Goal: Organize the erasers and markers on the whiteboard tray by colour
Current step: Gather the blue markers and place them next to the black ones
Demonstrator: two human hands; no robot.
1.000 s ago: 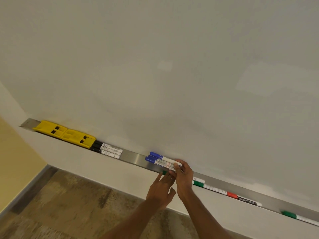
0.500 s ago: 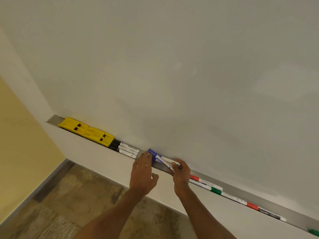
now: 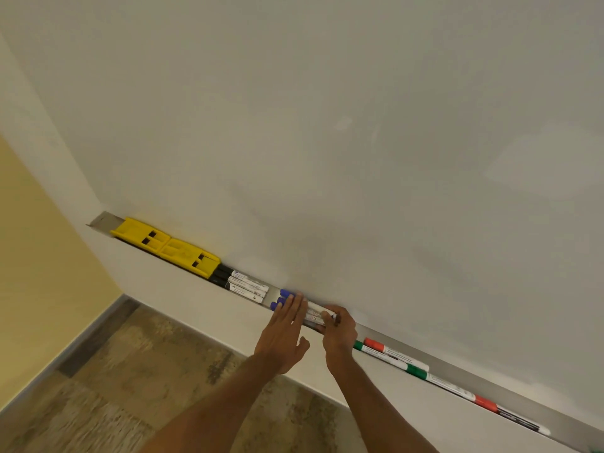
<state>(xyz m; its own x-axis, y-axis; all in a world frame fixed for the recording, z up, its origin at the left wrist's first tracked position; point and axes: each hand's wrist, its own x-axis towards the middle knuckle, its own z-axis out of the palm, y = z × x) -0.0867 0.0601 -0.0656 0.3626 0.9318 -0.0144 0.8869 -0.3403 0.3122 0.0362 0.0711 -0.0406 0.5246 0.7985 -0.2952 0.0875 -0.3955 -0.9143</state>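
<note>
A metal tray (image 3: 483, 382) runs along the foot of the whiteboard. Two yellow erasers (image 3: 166, 245) lie at its left end, with three black-capped markers (image 3: 243, 285) right beside them. Further right lie the blue-capped markers (image 3: 285, 297). My left hand (image 3: 286, 331) rests flat with straight fingers over their cap ends. My right hand (image 3: 336, 328) grips their other ends with curled fingers. To the right of my hands a red-capped marker (image 3: 394, 353), green-capped markers (image 3: 416, 372) and another red-capped one (image 3: 508, 415) lie along the tray.
The whiteboard (image 3: 327, 142) fills the upper view. A yellow wall (image 3: 36, 266) stands at the left, with a brown patterned floor (image 3: 137, 387) below. A green item (image 3: 596, 448) shows at the tray's far right edge.
The blue markers have slid left along the tray toward the black ones. My left hand moved from below the tray onto their cap ends; my right hand followed, holding their other ends.
</note>
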